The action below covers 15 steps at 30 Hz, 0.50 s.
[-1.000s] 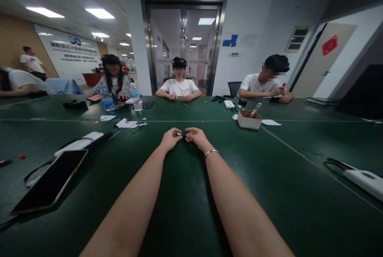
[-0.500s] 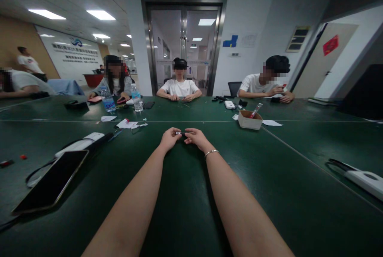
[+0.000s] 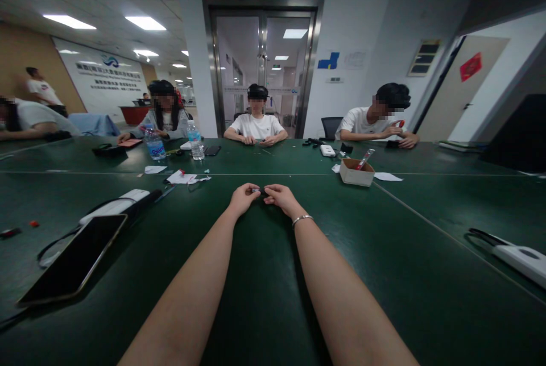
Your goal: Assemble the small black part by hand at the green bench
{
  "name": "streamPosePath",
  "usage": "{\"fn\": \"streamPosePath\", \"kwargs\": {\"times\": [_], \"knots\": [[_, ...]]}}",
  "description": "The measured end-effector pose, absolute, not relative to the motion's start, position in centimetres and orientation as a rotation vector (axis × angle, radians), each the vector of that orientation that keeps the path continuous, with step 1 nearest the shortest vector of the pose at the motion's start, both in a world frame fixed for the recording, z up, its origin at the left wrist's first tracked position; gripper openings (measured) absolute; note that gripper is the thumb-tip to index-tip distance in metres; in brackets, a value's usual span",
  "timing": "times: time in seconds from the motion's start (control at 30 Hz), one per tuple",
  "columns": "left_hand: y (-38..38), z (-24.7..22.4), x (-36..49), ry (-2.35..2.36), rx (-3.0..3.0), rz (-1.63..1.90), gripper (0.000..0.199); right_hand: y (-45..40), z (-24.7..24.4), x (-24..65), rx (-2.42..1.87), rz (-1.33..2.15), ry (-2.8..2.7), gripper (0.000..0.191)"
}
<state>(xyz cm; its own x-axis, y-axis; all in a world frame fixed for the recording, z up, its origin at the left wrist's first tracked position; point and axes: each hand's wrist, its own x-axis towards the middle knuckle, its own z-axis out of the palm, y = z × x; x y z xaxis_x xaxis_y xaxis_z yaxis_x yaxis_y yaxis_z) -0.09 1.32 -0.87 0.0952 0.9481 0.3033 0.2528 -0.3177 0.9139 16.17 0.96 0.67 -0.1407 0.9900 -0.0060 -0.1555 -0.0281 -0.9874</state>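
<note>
In the head view both my hands meet above the middle of the green table (image 3: 264,275). My left hand (image 3: 243,200) is closed, its thumb and fingertips pinching a small silver piece (image 3: 256,190). Closed as well, my right hand (image 3: 280,198) pinches a small black piece (image 3: 262,191) from the other side. The two pieces sit end to end between my fingertips; whether they are joined I cannot tell. Fingers hide most of both, and their kind is too small to make out. A silver bracelet (image 3: 302,219) circles my right wrist.
A phone (image 3: 74,258) lies at left against a white device (image 3: 113,207). Ahead right stands a small open box (image 3: 356,174) holding a tube. Paper scraps (image 3: 183,177) and two water bottles (image 3: 195,141) are ahead left. Another white device (image 3: 522,258) lies right. Co-workers sit across the table.
Less of the silver piece shows between my fingertips, and my hands are slightly closer together. Across at right, a co-worker's hand now shows a red item. The co-worker behind the bottles has shifted.
</note>
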Motion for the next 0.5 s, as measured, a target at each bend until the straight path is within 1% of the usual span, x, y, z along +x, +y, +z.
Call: {"fn": "streamPosePath", "kwargs": {"times": [0.33, 0.5], "knots": [[1.75, -1.27, -0.21, 1.151, 1.643, 1.319, 0.021, 1.2, 0.23, 16.44, -0.956, 1.414, -1.166, 0.016], [1.72, -1.18, -0.14, 1.139, 1.547, 1.302, 0.023, 1.21, 0.01, 16.61, -0.912, 1.435, -1.157, 0.016]]}}
